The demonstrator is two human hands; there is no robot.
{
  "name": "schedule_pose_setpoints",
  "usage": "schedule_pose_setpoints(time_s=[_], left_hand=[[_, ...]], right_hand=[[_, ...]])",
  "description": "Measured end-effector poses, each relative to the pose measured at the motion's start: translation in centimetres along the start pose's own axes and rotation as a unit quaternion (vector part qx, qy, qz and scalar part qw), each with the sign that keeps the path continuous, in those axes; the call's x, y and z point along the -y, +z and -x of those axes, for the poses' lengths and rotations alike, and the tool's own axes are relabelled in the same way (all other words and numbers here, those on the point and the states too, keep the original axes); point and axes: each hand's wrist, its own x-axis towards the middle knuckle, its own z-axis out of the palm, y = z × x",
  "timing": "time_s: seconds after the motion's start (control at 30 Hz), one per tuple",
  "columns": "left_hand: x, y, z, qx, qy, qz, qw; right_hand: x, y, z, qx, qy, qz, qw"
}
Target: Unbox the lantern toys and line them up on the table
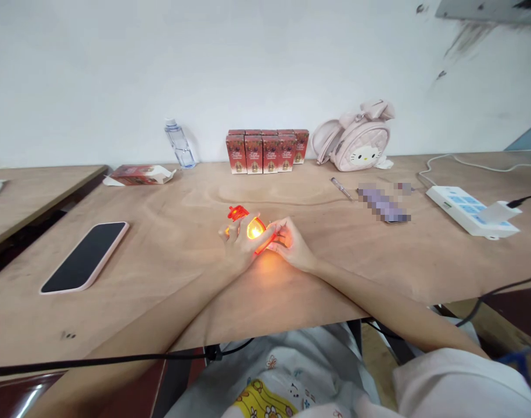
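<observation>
A small red lantern [255,228], lit orange-yellow inside, lies tilted between my hands just over the wooden table. Its top points to the upper left and its base to the lower right. My left hand [241,244] is wrapped round the lantern's body, with the glow showing past the fingers. At the lantern's base, my right hand [291,247] has its thumb and fingers pinched against the red rim. What those right fingertips press is partly hidden. Orange light falls on the tabletop below.
Several red printed boxes [271,154] stand by the wall. An opened red box [140,175] and a clear bottle [179,145] are at the back left, a phone [86,258] nearer. Rightward are a pink bag [363,145], a pen [341,188] and a white power strip [455,206].
</observation>
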Motion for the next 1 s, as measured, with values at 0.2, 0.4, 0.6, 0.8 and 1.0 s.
schedule_pose_setpoints(time_s=[0.2,0.4,0.6,0.8,1.0], left_hand=[[0.5,0.3,-0.5,-0.014,0.004,0.019,1.0],[0.8,-0.3,-0.8,0.018,-0.004,0.103,0.995],[0.7,-1.0,-1.2,0.054,-0.021,0.115,0.992],[1.5,-0.7,-1.7,0.089,-0.135,0.121,0.979],[2.0,0.0,-1.8,0.097,-0.205,0.159,0.961]], right_hand=[[0.2,0.0,-0.1,-0.002,-0.024,0.041,0.999],[0.8,-1.1,0.2,0.005,-0.126,0.251,0.96],[1.2,-1.8,0.1,0.004,-0.205,0.378,0.903],[0.4,-3.2,-1.1,-0.026,-0.158,0.465,0.871],[-0.8,-3.9,-1.7,0.048,-0.106,0.529,0.841]])
